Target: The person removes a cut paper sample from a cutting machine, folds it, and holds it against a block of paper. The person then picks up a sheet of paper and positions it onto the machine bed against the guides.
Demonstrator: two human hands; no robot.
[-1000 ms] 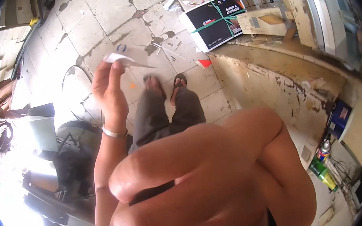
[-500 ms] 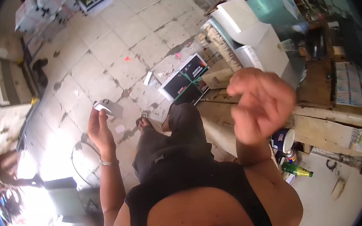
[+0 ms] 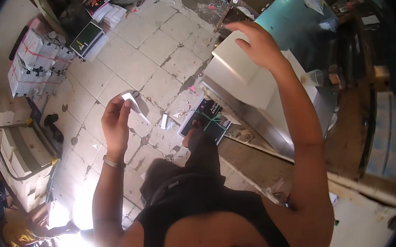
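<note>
Between the thumb and fingers of my left hand [image 3: 116, 124] is a small folded white slip of paper [image 3: 134, 106] with a dark mark on it, held above the tiled floor. My right arm reaches forward on the right. The right hand [image 3: 259, 46] has its fingers stretched out and its thumb apart, with nothing in it. It is over the large white sheets [image 3: 235, 70] at the worktop; whether it touches them I cannot tell. A teal metal surface [image 3: 287, 15] lies just beyond that hand.
A printed bundle tied with green string [image 3: 212, 119] lies on the floor by my foot. To the left stand a trolley stacked with paper [image 3: 24, 154] and paper bundles tied with red string [image 3: 34, 60]. A clear plastic cup [image 3: 315, 78] sits right of the sheets.
My right hand has gone from raised and curled to stretched forward over the white sheets. The left hand has shifted slightly right, still holding the slip. My view has moved closer to the worktop.
</note>
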